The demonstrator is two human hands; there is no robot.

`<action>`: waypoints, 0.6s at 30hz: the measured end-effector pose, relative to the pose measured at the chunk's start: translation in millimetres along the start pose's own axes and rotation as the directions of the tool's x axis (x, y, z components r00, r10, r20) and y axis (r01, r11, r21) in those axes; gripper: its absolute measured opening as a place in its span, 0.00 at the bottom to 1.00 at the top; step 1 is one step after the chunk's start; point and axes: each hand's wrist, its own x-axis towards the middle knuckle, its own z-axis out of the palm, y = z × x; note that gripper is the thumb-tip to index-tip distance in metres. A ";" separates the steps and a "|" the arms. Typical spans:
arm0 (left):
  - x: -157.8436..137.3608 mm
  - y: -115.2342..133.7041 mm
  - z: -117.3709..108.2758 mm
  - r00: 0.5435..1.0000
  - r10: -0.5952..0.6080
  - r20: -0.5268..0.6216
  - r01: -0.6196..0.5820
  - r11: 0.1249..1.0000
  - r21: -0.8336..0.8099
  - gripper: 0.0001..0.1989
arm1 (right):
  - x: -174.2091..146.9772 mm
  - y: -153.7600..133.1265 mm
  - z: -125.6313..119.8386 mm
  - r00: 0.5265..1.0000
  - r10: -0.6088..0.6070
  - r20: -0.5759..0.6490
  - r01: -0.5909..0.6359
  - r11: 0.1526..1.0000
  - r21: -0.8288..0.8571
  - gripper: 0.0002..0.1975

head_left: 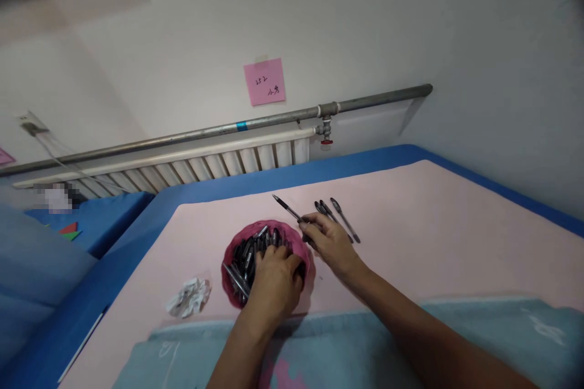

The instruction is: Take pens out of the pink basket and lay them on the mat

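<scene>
A round pink basket (227,282) stands on the pink tabletop, filled with many black pens and caps (246,255). My left hand (277,276) reaches into it from the near side; its fingertips are down among the pens, so what they grip, if anything, is hidden. Just right of the rim, my right hand (326,240) pinches an uncapped pen (288,208), its tip pointing up and to the left. Beyond that hand, several capped black pens (345,219) lie side by side on the table.
Crumpled white paper (189,298) lies left of the basket. A light blue cloth (342,340) covers the table's near edge. Behind the table's blue border (292,171) run a radiator (219,164) and a metal pipe (191,135) along the wall. A pink note (264,82) hangs above.
</scene>
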 end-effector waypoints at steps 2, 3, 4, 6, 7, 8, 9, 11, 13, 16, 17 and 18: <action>0.7 -2.0 1.0 1.000 -0.008 0.011 0.008 1.000 0.015 0.12 | 0.2 0.3 -0.2 1.000 0.001 0.001 -0.001 1.000 0.004 0.09; 1.3 -3.1 1.9 1.000 -0.005 0.005 0.005 1.000 0.011 0.12 | 0.3 0.6 -0.3 1.000 0.000 0.003 0.000 1.000 0.005 0.09; 1.9 -4.3 2.7 1.000 0.000 -0.008 0.000 1.000 -0.005 0.11 | 0.4 0.8 -0.4 1.000 -0.001 0.004 0.000 1.000 0.006 0.08; 2.8 -7.1 2.9 0.999 0.008 -0.053 -0.012 0.997 -0.079 0.10 | 0.5 1.2 -0.6 1.000 0.000 0.003 0.000 1.000 0.004 0.09; 2.8 -8.8 1.7 0.996 0.006 -0.084 -0.018 0.989 -0.145 0.09 | 0.6 1.4 -0.8 1.000 0.000 0.000 0.000 1.000 0.004 0.09; 2.3 -10.8 -0.2 0.992 -0.009 -0.126 -0.020 0.973 -0.231 0.09 | 0.7 1.5 -1.0 1.000 0.000 -0.003 0.000 1.000 0.004 0.09; 1.2 -13.1 -3.0 0.984 -0.047 -0.169 -0.013 0.942 -0.337 0.09 | 0.9 1.7 -1.1 1.000 0.000 -0.006 0.000 1.000 0.005 0.09; -2.4 -19.0 -9.5 0.953 -0.206 -0.221 0.037 0.804 -0.593 0.08 | 1.0 1.9 -1.4 1.000 -0.002 -0.009 0.003 1.000 0.005 0.10; -7.2 -26.0 -15.4 0.899 -0.405 -0.164 0.091 0.541 -0.836 0.08 | 0.8 1.5 -1.6 1.000 -0.007 -0.005 0.007 1.000 0.004 0.11; -13.3 -36.6 -20.4 0.835 -0.550 -0.002 0.090 0.140 -0.986 0.11 | -0.7 -0.5 -2.1 1.000 -0.016 0.015 0.016 1.000 -0.002 0.11; -14.6 -39.5 -21.2 0.828 -0.559 0.038 0.087 0.061 -0.994 0.13 | -1.3 -1.5 -2.4 0.999 -0.023 0.028 0.023 1.000 -0.015 0.10; -15.5 -41.8 -21.9 0.825 -0.560 0.071 0.092 0.009 -0.996 0.15 | -2.0 -2.4 -2.8 0.998 -0.036 0.045 0.037 0.999 -0.038 0.10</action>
